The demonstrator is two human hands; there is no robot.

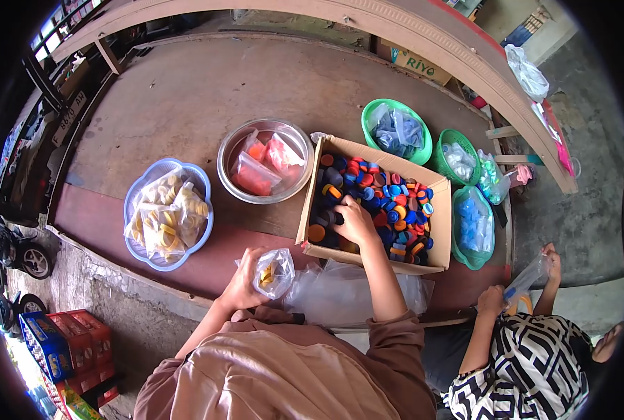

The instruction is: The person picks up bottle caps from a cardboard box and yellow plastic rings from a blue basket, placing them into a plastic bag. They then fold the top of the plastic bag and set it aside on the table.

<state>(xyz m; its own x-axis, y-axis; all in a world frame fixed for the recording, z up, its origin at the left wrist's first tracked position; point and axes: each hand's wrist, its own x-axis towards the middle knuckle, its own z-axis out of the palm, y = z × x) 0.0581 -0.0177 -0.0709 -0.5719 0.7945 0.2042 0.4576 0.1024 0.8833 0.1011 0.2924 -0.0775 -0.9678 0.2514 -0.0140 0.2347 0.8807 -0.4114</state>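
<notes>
My left hand [245, 281] is closed around a clear plastic bag [275, 271] with yellow caps in its bottom, held over the table's near edge. In the open cardboard box [434, 217], my right hand [356, 222] reaches down with curled fingers among loose plastic bottle caps [396, 203] in blue, red, orange and black. Its fingertips touch dark caps at the box's left side; what they pinch, if anything, is hidden. Flat clear plastic bags [340, 290] lie between me and the box, under my right forearm.
Left stands a blue basket [203, 241] of bagged yellowish pieces; a metal bowl [226, 178] holds bagged red pieces. Green baskets [426, 143] with blue and clear bags stand right. A wooden rail [312, 10] borders the table [179, 84]. A co-worker [522, 357] holds a plastic bag at right.
</notes>
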